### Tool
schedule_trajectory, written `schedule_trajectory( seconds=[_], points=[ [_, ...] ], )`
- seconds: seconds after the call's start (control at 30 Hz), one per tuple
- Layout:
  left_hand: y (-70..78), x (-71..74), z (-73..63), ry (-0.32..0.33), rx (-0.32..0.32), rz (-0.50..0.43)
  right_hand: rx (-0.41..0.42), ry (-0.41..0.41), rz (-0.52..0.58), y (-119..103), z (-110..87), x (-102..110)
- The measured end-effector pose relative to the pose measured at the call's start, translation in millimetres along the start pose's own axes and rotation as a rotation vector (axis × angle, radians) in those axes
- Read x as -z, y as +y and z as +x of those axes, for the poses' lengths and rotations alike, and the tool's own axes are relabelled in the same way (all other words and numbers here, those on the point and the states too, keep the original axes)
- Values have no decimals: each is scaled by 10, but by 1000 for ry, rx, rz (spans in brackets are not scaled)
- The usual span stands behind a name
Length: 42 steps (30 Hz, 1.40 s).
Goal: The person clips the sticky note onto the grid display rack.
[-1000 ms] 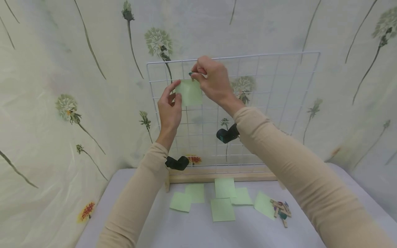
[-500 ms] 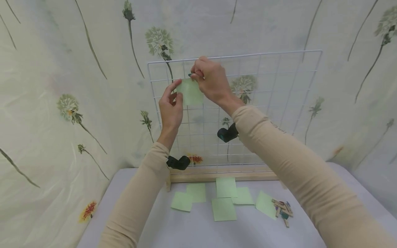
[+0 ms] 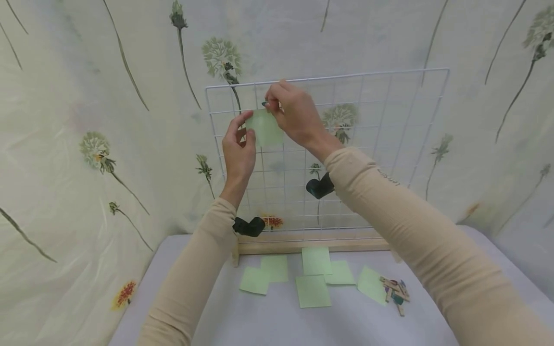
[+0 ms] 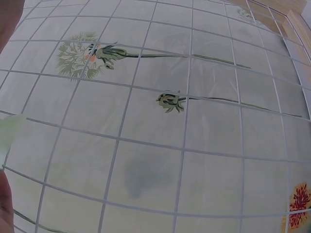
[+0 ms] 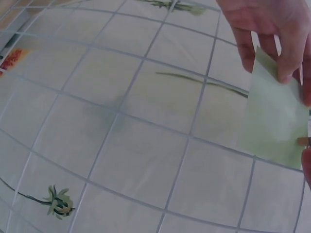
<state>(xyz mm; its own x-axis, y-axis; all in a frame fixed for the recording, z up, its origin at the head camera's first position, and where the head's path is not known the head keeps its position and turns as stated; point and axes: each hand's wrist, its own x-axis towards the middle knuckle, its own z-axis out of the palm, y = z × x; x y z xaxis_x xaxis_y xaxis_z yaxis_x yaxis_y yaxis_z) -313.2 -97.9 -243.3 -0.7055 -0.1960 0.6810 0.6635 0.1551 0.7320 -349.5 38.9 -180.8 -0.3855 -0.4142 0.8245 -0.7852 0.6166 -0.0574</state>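
Observation:
A square sheet of pale green note paper (image 3: 265,130) is held flat against the upper left of a white wire grid (image 3: 363,102). My left hand (image 3: 239,153) pinches its left side, the thumb in front; this grip also shows in the right wrist view, on the paper (image 5: 274,114). At the top edge of the sheet, my right hand (image 3: 298,114) pinches a small wooden clothespin (image 3: 265,104) with a teal end. The clothespin's wooden tip (image 5: 303,141) overlaps the paper in the right wrist view. Most of it is hidden behind the fingers.
The grid stands in a wooden base (image 3: 311,246) on a white-covered table (image 3: 259,322). Several more green papers (image 3: 313,291) lie before it, with a pile of small clothespins (image 3: 396,290) at right. A flower-printed sheet (image 3: 143,57) hangs behind.
The right fingers have shifted slightly at the clothespin, which is now more covered by them. The left hand and the paper have stayed almost still.

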Motion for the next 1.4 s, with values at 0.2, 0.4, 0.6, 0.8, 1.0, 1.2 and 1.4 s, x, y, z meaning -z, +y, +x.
schedule_trajectory(
  seconds=[0.2, 0.4, 0.6, 0.8, 1.0, 1.2, 1.4],
  points=[
    [14, -11, -6, -1, -16, -1, 28, 13, -27, 23, -2, -7],
    [10, -9, -11, -4, -22, 4, 52, 48, -37, 21, -12, 5],
    [-2, -15, -9, -4, -6, -3, 8, 115, 7, 57, -64, 82],
    [-17, 1, -9, -1, -5, -18, -27, 116, 14, 164, -204, 160],
    [-35, 22, -38, 5, 3, -21, -68, 75, 21, 244, -340, 200],
    [-23, 20, -56, 17, -14, -9, -84, 59, 29, 301, -454, 214],
    [-15, 13, -72, 36, -29, 4, -76, 43, 34, 344, -574, 220]
  ],
)
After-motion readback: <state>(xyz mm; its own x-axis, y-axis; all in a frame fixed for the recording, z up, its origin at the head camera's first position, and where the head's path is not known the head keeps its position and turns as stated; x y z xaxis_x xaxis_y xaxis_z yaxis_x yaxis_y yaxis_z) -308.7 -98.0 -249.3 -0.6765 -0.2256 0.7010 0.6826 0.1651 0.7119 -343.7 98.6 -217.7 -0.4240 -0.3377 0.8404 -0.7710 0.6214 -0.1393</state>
